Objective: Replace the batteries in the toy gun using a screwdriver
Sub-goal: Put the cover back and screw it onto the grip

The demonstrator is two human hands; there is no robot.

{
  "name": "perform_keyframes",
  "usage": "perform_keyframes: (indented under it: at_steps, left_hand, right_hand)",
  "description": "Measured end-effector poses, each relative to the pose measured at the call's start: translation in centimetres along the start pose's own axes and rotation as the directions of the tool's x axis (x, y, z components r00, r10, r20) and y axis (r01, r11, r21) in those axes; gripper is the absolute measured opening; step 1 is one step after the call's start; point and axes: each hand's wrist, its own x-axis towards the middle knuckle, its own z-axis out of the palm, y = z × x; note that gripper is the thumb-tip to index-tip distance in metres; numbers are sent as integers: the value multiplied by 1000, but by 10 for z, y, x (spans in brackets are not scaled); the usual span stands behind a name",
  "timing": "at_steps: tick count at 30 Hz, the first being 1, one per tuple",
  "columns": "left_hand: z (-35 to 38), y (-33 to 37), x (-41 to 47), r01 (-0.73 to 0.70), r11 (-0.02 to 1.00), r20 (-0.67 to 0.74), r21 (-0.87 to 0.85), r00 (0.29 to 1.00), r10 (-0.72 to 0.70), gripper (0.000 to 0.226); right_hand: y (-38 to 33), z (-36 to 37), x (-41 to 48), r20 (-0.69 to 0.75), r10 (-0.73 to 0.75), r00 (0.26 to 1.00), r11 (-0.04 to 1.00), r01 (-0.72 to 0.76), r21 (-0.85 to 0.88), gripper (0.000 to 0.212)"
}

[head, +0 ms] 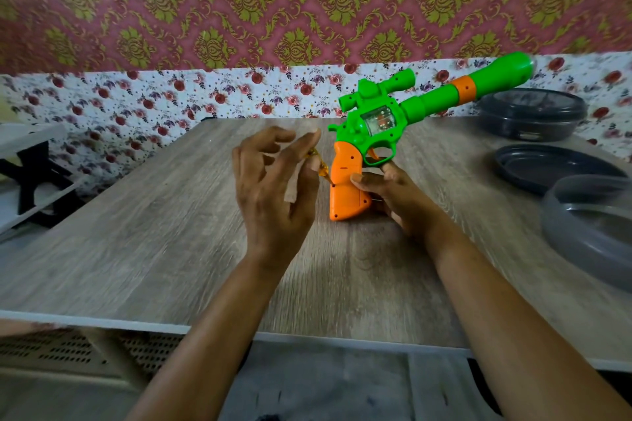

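Right grip (393,196) clasped the gun (376,123) by its orange handle, thumb on the side, butt standing on the desk (171,232), green barrel tilted up to the right. Left grip (273,188) pinched the amber screwdriver (322,169), other fingers loose, its tip touching the handle's left edge. Dark round trays (547,164) lay at the desk's right.

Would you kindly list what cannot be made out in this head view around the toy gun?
- Head view: the screwdriver is mostly hidden behind the left hand; whether its tip sits in a screw is too small to tell.
- Head view: no batteries show on the toy gun; the right hand covers the far side of its orange grip.
- Head view: the grey tub is cut off by the right edge.
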Motion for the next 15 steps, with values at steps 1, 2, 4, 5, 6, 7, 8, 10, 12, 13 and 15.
perform_keyframes:
  at_steps: [1,2,4,5,6,7,8,10,12,13,15]
  left_hand:
    - [0,0,0,2,1000,-5,-21,1000,-2,21]
    - [0,-1,1,5,1000,-10,-30,1000,-5,20]
    - [-1,-1,2,3,1000,-23,-19,1000,-3,19]
    - [-1,0,2,2,1000,-24,-10,1000,-2,20]
    - [-1,1,2,5,1000,-20,-2,1000,-5,22]
    - [-1,3,2,8,1000,-13,4,1000,-8,25]
    - [-1,3,2,6,1000,-4,11,1000,-6,26]
    - [-1,3,1,-12,1000,21,21,1000,11,26]
    - [-1,3,2,-27,999,44,17,999,26,23]
    - [-1,3,2,-29,999,48,15,998,28,21]
    - [-1,2,2,-33,999,44,3,998,33,16]
  right_hand:
    - [0,0,0,3,-1,1000,1000,1,4,39]
    - [0,0,0,5,-2,1000,1000,2,6,40]
    - [0,1,1,-1,0,1000,1000,0,11,41]
    - [0,0,1,-4,1,1000,1000,-1,9,42]
    - [0,0,1,-5,4,1000,1000,-4,6,42]
    - [0,0,1,-4,4,1000,1000,-4,2,43]
    - [0,0,1,-1,3,1000,1000,-3,0,43]
    - [0,0,1,4,0,1000,1000,0,3,41]
    - [0,0,1,7,-2,1000,1000,2,4,37]
    - [0,0,1,9,0,1000,1000,0,-3,36]
    - [1,-1,1,12,2,1000,1000,-2,-14,34]
